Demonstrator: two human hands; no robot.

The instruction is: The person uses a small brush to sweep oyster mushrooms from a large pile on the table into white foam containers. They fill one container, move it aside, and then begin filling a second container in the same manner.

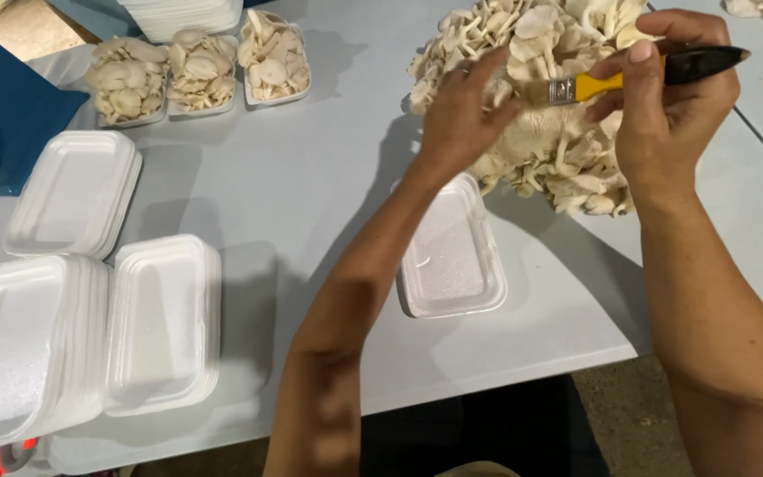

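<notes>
A large heap of pale oyster mushrooms (567, 150) lies on the white table (311, 177) at the upper right. My left hand (461, 115) reaches into the heap's left side, its fingers on a mushroom. My right hand (664, 97) grips a paintbrush (638, 75) with a yellow and black handle, bristles pointing left toward my left hand. An empty white foam tray (452, 256) sits just below my left wrist, near the heap.
Three foam trays filled with mushrooms (200, 75) stand in a row at the back left. Stacks of empty foam trays (90, 318) fill the left side. A blue object (2, 106) lies at the far left. The table's front edge (505, 375) runs near me.
</notes>
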